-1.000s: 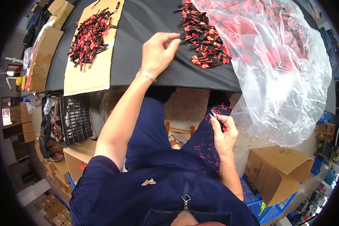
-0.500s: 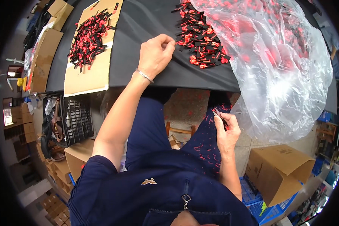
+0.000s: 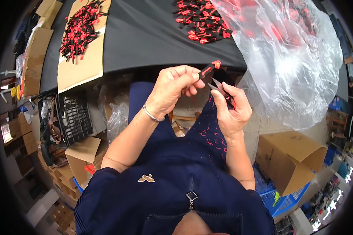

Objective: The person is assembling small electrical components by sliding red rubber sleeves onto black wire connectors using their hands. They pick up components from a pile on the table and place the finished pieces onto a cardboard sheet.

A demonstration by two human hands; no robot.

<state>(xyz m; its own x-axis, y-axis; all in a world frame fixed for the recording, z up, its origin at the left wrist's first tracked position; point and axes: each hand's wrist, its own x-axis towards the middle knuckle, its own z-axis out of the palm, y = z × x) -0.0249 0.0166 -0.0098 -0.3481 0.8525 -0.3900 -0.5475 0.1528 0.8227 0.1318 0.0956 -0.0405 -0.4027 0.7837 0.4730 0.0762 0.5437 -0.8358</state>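
My left hand [image 3: 172, 88] pinches a small black strip [image 3: 206, 72] with red thread and a red end, which sticks out to the upper right past the table's near edge. Close by on the right, my right hand [image 3: 235, 113] is closed round a pair of thread snips [image 3: 217, 85]. Their two pointed blades are apart and face the strip, without touching it. Bits of red thread [image 3: 208, 135] lie on my right trouser leg.
On the black-covered table [image 3: 145, 35], a pile of black-and-red pieces [image 3: 79, 33] lies on a cardboard sheet [image 3: 80, 76]. Another pile [image 3: 202, 21] adjoins a clear plastic bag [image 3: 286, 74] draping over the edge. A black crate [image 3: 76, 117] and an open carton [image 3: 288, 156] flank me.
My left hand has come back from the right-hand pile toward my lap with a black strip. My right hand has risen toward it, and the snips' blades now show apart.
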